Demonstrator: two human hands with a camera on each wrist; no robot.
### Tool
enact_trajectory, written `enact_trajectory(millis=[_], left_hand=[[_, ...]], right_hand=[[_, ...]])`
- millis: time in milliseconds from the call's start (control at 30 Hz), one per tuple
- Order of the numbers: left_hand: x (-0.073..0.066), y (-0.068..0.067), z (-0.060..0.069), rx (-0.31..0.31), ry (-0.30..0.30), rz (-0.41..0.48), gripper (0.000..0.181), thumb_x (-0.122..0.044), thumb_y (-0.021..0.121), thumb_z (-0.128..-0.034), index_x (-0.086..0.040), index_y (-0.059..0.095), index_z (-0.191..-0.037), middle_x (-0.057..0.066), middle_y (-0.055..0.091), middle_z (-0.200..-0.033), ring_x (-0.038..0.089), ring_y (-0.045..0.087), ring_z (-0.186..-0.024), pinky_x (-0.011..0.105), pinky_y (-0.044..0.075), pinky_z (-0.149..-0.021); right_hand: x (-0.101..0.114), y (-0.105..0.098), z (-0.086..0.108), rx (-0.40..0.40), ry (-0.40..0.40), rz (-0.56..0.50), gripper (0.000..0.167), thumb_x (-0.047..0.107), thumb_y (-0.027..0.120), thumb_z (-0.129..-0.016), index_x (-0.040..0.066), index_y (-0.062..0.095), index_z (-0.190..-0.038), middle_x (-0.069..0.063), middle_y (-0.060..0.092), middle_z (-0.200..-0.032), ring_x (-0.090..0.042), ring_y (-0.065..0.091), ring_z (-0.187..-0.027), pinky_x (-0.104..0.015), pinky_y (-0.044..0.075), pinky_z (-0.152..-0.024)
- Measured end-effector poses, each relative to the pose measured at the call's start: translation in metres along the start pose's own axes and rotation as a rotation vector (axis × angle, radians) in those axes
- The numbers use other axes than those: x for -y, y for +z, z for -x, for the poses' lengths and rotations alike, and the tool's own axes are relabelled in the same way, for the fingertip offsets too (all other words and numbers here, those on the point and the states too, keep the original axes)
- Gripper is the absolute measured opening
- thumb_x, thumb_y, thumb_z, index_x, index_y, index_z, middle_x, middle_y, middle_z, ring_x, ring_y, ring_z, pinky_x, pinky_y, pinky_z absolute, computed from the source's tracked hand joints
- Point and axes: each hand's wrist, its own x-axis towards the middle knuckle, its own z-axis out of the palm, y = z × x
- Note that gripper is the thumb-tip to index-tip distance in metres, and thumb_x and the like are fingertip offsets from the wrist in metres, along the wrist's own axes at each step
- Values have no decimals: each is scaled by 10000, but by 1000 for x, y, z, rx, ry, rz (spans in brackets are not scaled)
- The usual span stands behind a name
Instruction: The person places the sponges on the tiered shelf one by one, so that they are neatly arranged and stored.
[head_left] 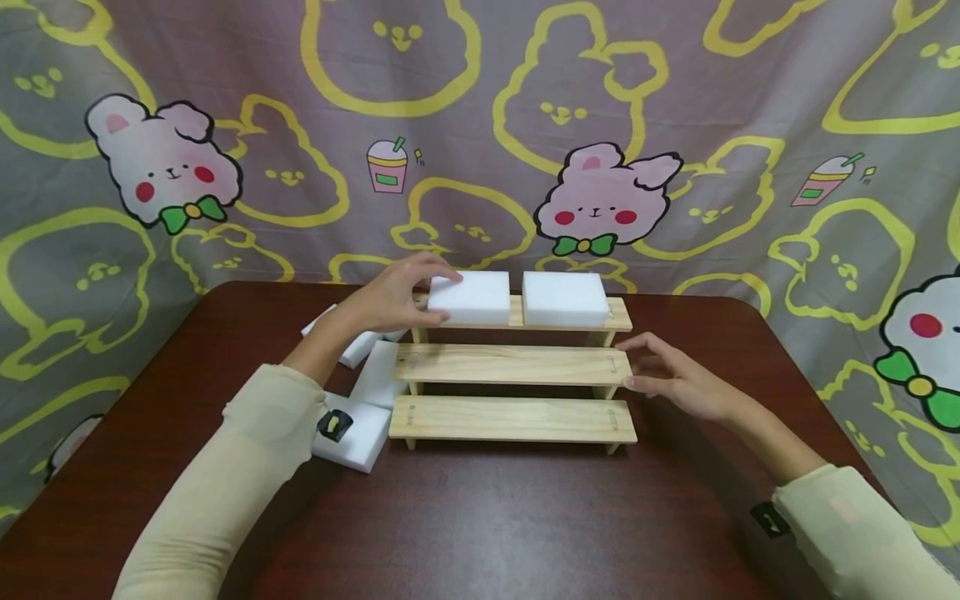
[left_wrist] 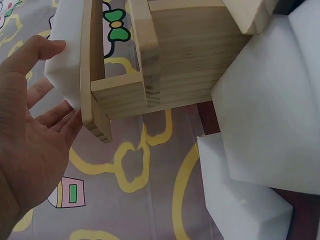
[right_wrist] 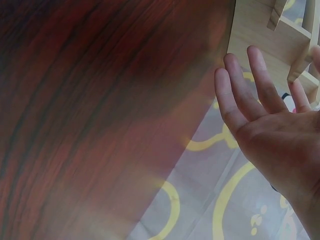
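The left hand [head_left: 392, 296] pinched the left white block [head_left: 477, 298] up on the top shelf [head_left: 516, 312]. Its thumb was at the front of the block, and other fingers were round at the back. The block lay flat on the wood, near the left end of the shelf. The right white block [head_left: 564, 298] sat next to it on the same shelf, with a little gap between the two.

The right hand [head_left: 682, 382] was not holding anything. Its fingers were loose and spread apart, and it was by the right end of the middle shelf [head_left: 510, 365]. The thumb was very close to the wood, but I could not tell if it touched.

The bottom shelf [head_left: 510, 417] was nearest to the person. All three shelves went up like stairs, and they stood on a shiny, dark red-brown table [head_left: 480, 533].

More white blocks lay on the left side of the shelves. The front one [head_left: 348, 442] was under the left arm, and another one [head_left: 377, 375] was just behind it.

The person had pale sleeves [head_left: 217, 483]. At the back hung a big cloth [head_left: 442, 225] with bunnies, drinks and yellow lines.
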Motion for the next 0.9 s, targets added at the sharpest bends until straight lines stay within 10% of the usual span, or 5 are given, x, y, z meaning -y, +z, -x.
enact_trajectory(millis=[900], left_hand=[[0, -2, -1, 23, 10, -7, 516, -125, 785, -865, 0, 638, -1344, 213, 531, -1402, 360, 566, -1188, 522, 515, -1005]], right_hand=[[2, -1, 0, 15, 0, -22, 433, 129, 643, -1020, 60, 450, -1401, -229, 601, -1231, -324, 632, -1079, -481, 558, -871]])
